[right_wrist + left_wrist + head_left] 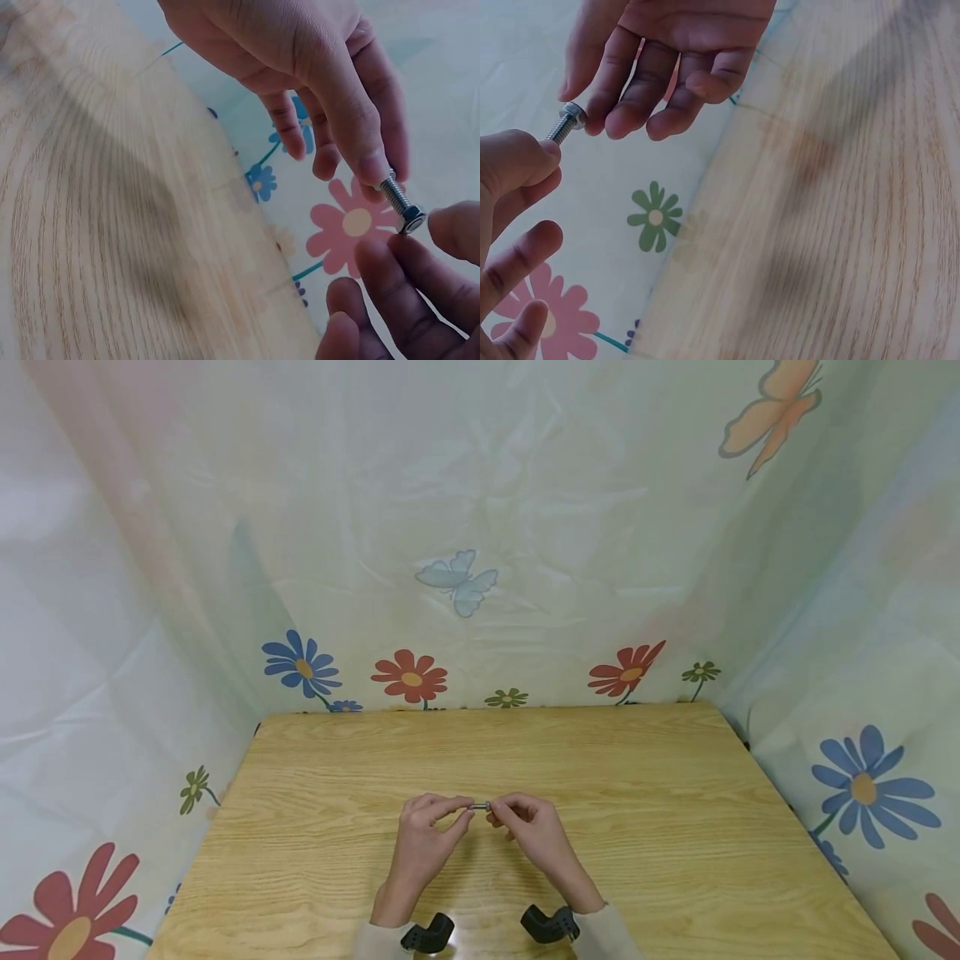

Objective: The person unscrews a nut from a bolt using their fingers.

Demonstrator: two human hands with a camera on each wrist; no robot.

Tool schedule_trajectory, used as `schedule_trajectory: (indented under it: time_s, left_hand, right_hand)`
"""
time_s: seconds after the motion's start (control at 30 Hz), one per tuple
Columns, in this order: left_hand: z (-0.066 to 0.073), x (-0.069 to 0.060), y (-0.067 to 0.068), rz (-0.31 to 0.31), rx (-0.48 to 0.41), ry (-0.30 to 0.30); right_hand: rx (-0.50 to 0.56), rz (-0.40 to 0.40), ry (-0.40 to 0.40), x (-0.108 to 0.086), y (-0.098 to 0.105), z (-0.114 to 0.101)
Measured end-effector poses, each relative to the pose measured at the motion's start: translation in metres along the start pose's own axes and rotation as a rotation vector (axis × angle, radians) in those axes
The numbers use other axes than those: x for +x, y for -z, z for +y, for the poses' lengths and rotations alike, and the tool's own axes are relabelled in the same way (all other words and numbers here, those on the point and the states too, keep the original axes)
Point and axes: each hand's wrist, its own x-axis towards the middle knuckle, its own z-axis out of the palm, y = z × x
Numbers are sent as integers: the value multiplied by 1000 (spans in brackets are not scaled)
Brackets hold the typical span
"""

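Note:
A small silver bolt (396,193) with a threaded shank lies between the two hands, above the table. My left hand (427,837) pinches one end of it between thumb and fingertips, which partly cover that end. At the other end sits a hex nut (411,219), seen also in the left wrist view as a shiny nut (573,114). My right hand (536,831) has its thumb and index fingertip on either side of this nut, pinching it. The right hand's other fingers (649,82) are loosely bent, holding nothing.
Beneath the hands spreads a wood-grain table (337,760). Pale curtains (540,527) printed with flowers and butterflies hang behind it and on both sides. A black wrist mount (429,933) sits on the left wrist, and another black mount (550,924) on the right.

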Motion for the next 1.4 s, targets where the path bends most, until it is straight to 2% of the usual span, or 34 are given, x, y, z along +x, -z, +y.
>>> schedule_trajectory:
  time_s: [0.13, 0.33, 0.77, 0.87, 1.07, 1.2, 1.4]
  left_hand:
    - [1, 0, 0, 2, -20, -13]
    - [3, 0, 1, -11, -28, 8]
    - [4, -1, 2, -30, -24, 16]
    - [4, -1, 2, -18, -19, 14]
    - [6, -1, 2, 7, -11, 15]
    - [7, -1, 2, 13, -18, 14]
    - [6, -1, 3, 16, -22, -12]
  right_hand:
    - [-6, -27, 22, 0, 0, 2]
    - [19, -59, 35, -1, 1, 0]
    - [72, -39, 112, -2, 2, -2]
    - [74, -15, 93, -2, 2, -3]
    - [33, 37, -25, -2, 0, -4]
    - [15, -4, -64, -2, -1, -3]
    - [20, -53, -34, -2, 0, -3]
